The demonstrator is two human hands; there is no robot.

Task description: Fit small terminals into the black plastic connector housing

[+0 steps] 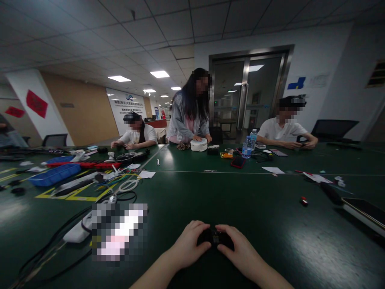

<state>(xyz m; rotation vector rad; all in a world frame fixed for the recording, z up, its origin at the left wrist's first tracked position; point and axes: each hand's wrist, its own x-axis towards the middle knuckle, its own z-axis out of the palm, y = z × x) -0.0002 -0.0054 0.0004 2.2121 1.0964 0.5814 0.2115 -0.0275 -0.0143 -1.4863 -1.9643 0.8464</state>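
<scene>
At bottom centre of the frame, the left hand (189, 245) and right hand (240, 252) were part-closed, fingers and thumbs gripping opposite ends of a small black object (215, 238) and hiding much of it. On the green desk (270, 233), a white power strip (76, 233) lay at lower left, a blue tray (57, 176) beyond it. Plastic bottles (247, 149) stood right of centre; a small red item (303, 201) lay at right.

Tiled ceiling (168, 24) w/ lit panels (159, 74), glass dbl drs (246, 96) in wht wall (327, 52), grn tbl (264, 208).
</scene>
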